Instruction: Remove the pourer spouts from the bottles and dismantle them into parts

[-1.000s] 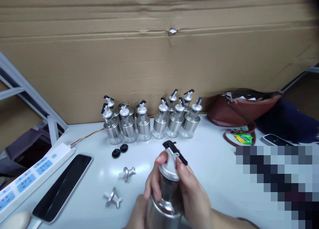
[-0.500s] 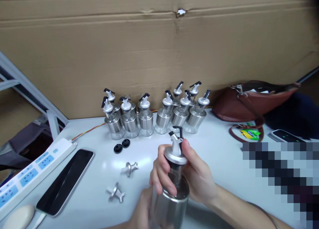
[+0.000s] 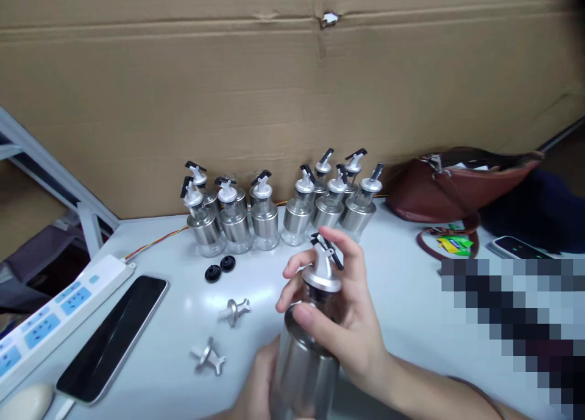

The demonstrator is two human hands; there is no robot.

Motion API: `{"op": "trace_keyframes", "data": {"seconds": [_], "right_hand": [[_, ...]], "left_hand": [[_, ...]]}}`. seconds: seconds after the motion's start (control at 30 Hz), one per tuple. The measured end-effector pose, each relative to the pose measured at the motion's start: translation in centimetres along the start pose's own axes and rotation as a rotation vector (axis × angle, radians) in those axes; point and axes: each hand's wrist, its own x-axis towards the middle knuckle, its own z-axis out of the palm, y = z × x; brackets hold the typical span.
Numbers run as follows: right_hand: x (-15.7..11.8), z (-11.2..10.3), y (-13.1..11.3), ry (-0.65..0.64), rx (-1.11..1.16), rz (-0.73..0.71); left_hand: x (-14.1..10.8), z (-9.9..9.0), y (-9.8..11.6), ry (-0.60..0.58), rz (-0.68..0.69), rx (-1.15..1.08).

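A glass oil bottle (image 3: 304,374) with a steel band stands tilted in front of me, topped by a silver pour spout (image 3: 322,277) with a black lever. My left hand (image 3: 261,374) is closed around the bottle's lower body; its fingers are mostly hidden. Around the neck curls my right hand (image 3: 354,322), its thumb on the bottle's shoulder and its index finger by the lever. Two loose spout pieces (image 3: 235,312) without levers lie to the left. Beyond them are two black round caps (image 3: 212,273). Several similar bottles (image 3: 265,219) with spouts stand in a row behind.
On the left lie a white power strip (image 3: 59,322), a phone (image 3: 114,338) and a pale rounded object (image 3: 28,403). A brown bag (image 3: 420,191), a small green-yellow packet (image 3: 454,244) and a dark device (image 3: 518,247) are at right. Cardboard (image 3: 205,97) walls off the table's back.
My right hand has turned on the bottle: its thumb went from the lever down to the shoulder, and its fingers rose beside the spout. The black lever now tilts down to the right.
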Motion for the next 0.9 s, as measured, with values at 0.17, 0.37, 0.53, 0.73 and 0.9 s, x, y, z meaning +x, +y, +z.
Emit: {"op": "trace_keyframes", "data": {"seconds": [0.17,0.37,0.53,0.73,0.9], "right_hand": [[0.6,0.0,0.2,0.086,-0.025,0.105],[1.3,-0.2,-0.3,0.107,-0.049,0.206],[1.5,-0.2,-0.9,-0.028,-0.043,0.35],[1.4,0.7,-2.1,-0.281,-0.12,0.398],[3.1,-0.2,-3.4,-0.126,-0.305,0.211]], "left_hand": [[0.5,0.9,0.8,0.027,0.093,0.035],[0.4,0.7,1.4,0.017,0.065,0.093],[0.5,0.5,0.1,-0.013,-0.122,0.106],[1.3,0.6,-1.0,-0.016,-0.144,0.09],[0.8,-0.1,0.0,0.017,-0.091,0.052]]}}
